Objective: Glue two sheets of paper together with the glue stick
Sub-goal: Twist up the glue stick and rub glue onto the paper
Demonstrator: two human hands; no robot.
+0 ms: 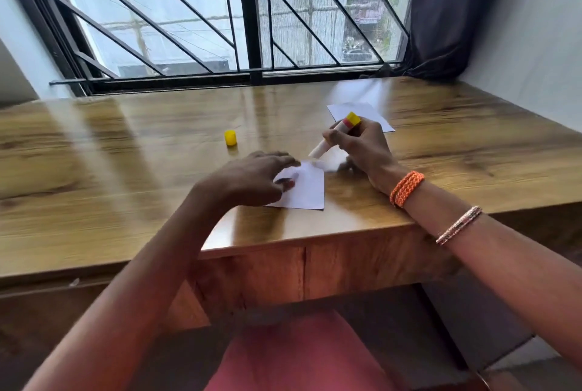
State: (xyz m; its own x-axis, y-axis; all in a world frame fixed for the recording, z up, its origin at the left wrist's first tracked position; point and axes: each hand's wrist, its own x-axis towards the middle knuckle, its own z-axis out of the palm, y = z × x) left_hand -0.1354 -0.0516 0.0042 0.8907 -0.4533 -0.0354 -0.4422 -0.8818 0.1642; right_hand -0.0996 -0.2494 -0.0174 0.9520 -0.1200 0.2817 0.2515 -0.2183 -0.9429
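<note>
Two paper sheets: near sheet (pixel 307 187) under flat left hand (pixel 252 178); far sheet (pixel 368 112) beyond it. One glue stick (pixel 335 135) gripped by right hand (pixel 362 148), tip on near sheet. One yellow cap (pixel 230 138) left, on surface (pixel 126 154).

Left hand (pixel 252 179) pressing paper sheet (pixel 307 187), right hand (pixel 362 146) gripping glue stick (pixel 338 134), tip on sheet

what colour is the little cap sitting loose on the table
Yellow. The cap stands alone on the wooden table, clearest in the head view.
</note>
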